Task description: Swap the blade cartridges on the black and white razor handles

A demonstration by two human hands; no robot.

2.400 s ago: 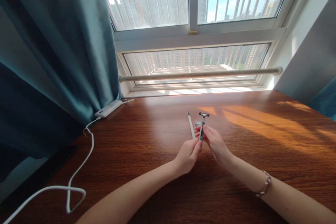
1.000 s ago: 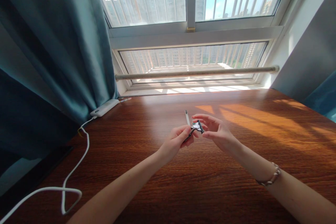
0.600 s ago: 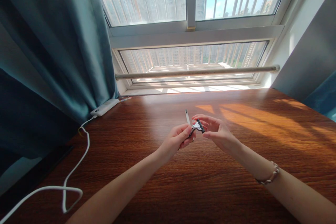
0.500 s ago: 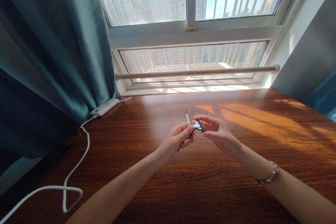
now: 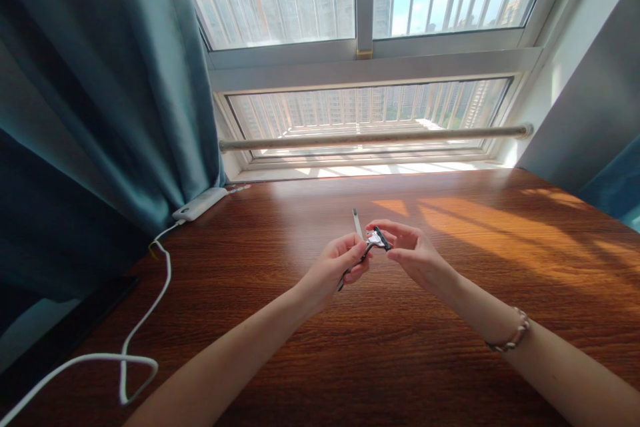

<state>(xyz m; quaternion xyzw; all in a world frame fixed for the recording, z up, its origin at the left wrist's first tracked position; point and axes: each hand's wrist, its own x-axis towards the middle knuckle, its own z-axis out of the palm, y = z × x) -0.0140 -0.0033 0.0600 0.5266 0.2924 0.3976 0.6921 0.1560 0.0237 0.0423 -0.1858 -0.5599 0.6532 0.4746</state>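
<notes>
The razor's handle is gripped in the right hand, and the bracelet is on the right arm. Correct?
No: the head view shows the razor's handle gripped in the left hand, not the right hand. The bracelet is on the right arm.

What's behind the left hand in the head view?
Beyond the left hand, which grips a razor, a slim pale stick's dark-tipped far end shows against the wooden tabletop. Its near end is covered, so can't be seen.

Black-and-silver razor (image 5: 376, 239), reddish-brown wood-grained table (image 5: 320, 373), blue-green curtain (image 5: 115, 80), white cable (image 5: 123, 358)
</notes>
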